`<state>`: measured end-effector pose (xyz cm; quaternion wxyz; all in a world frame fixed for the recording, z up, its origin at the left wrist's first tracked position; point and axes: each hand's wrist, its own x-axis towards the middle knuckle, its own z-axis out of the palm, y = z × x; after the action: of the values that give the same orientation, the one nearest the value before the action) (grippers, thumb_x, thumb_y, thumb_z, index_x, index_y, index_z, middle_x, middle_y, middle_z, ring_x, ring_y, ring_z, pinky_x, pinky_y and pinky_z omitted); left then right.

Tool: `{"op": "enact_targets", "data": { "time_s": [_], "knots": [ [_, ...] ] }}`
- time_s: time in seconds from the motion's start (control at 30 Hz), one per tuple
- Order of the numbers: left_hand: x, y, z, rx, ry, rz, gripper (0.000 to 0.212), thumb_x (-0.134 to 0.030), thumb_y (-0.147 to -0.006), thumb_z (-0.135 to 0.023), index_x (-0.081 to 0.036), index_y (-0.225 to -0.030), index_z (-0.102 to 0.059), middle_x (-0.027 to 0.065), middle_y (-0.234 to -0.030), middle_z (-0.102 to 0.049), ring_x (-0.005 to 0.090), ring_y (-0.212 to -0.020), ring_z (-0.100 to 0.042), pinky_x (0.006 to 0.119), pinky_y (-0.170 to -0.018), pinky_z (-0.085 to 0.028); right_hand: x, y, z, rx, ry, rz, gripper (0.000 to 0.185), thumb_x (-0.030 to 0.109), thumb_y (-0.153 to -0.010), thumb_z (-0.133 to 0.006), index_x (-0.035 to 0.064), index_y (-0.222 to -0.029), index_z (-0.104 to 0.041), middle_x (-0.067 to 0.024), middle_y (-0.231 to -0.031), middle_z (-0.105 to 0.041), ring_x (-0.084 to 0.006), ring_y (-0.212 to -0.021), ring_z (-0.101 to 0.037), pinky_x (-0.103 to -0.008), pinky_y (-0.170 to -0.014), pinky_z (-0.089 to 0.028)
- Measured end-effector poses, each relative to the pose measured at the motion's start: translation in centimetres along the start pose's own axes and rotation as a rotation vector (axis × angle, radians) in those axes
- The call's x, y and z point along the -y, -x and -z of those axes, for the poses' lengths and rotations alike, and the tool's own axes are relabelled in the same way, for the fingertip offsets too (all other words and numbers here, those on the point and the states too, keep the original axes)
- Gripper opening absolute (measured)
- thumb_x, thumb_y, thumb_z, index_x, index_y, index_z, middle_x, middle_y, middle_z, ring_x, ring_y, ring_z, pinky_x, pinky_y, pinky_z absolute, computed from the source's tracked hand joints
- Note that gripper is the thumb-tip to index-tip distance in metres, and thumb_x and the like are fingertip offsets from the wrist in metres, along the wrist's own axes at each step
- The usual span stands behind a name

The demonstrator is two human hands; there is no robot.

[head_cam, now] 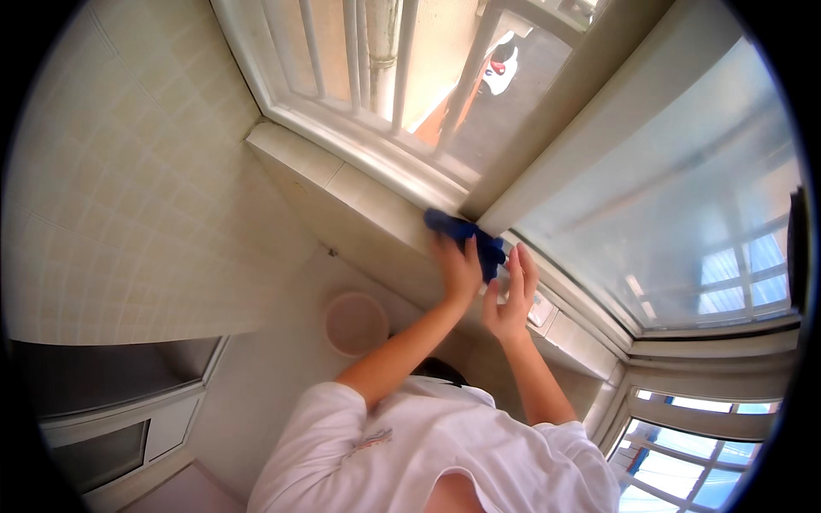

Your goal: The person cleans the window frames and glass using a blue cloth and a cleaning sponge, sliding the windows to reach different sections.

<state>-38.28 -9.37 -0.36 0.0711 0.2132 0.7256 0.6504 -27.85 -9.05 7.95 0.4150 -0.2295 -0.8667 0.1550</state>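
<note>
A dark blue cloth [471,234] lies bunched on the tiled window sill [375,195], against the foot of the sliding window's frame [513,199]. My left hand [458,269] is on the cloth's near side, its thumb pointing up along the fabric and its other fingers blurred and partly hidden. Just right of the cloth, my right hand [513,298] is raised with its fingers apart and nothing visible in it. Behind the right hand, a small whitish object [541,310] sits on the sill, partly covered.
White bars [401,70] stand outside the clear pane. A glass sash [667,211] fills the right side, above another barred window [680,455]. A round pink basin [356,324] is below the sill. The left wall [128,192] is tiled, with a dark-paned door or window [115,378] beneath.
</note>
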Motion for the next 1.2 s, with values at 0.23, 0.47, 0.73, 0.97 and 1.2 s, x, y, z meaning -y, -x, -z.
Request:
{"op": "enact_targets", "data": {
  "time_s": [0.23,0.47,0.73,0.97,1.2],
  "knots": [
    [4.8,-12.7,5.3,-0.251,-0.121,0.091,0.044,-0.026,-0.110,-0.053,0.002,-0.144,-0.052,0.0268,-0.141,-0.046,0.0430,-0.128,-0.049,0.047,-0.108,-0.042,1.7,-6.0,-1.6,-0.173,0.067,0.094,0.070,-0.005,-0.089,-0.062,-0.0093,-0.155,-0.041,-0.0297,-0.152,-0.042,-0.0432,-0.136,-0.048,-0.0486,-0.114,-0.041],
    [4.9,-24.2,13.0,-0.299,-0.110,0.263,0.051,-0.029,-0.106,-0.059,0.004,-0.144,-0.053,0.0305,-0.137,-0.052,0.0461,-0.125,-0.054,0.050,-0.107,-0.044,0.8,-10.0,-2.6,-0.389,0.107,0.169,0.079,0.013,-0.095,-0.067,-0.0087,-0.161,-0.029,-0.0261,-0.147,-0.038,-0.0387,-0.133,-0.044,-0.0504,-0.112,-0.041],
    [4.5,-10.3,3.8,-0.291,-0.173,-0.141,0.078,-0.026,-0.095,-0.071,0.009,-0.156,-0.035,0.0351,-0.145,-0.043,0.0517,-0.133,-0.043,0.058,-0.115,-0.032,1.2,-16.5,-1.5,-0.526,0.324,0.416,0.083,0.030,-0.102,-0.060,-0.0076,-0.164,-0.019,-0.0297,-0.170,-0.012,-0.0454,-0.157,-0.018,-0.0547,-0.125,-0.023],
    [5.6,-21.8,9.3,-0.424,-0.108,0.099,0.052,-0.020,-0.099,-0.064,0.002,-0.145,-0.053,0.0315,-0.138,-0.053,0.0496,-0.127,-0.051,0.055,-0.110,-0.040,0.1,-16.7,-1.7,-0.538,0.325,0.456,0.081,0.030,-0.104,-0.059,-0.0052,-0.165,-0.019,-0.0260,-0.172,-0.009,-0.0430,-0.159,-0.014,-0.0550,-0.126,-0.020],
    [7.3,-35.5,18.3,-0.497,-0.060,0.276,0.039,-0.020,-0.107,-0.054,-0.001,-0.141,-0.059,0.0223,-0.141,-0.062,0.0412,-0.129,-0.059,0.046,-0.107,-0.046,0.4,-17.1,-1.8,-0.526,0.339,0.459,0.083,0.038,-0.104,-0.057,-0.0032,-0.166,-0.020,-0.0235,-0.174,-0.004,-0.0411,-0.161,-0.009,-0.0544,-0.127,-0.016]
  ]
}}
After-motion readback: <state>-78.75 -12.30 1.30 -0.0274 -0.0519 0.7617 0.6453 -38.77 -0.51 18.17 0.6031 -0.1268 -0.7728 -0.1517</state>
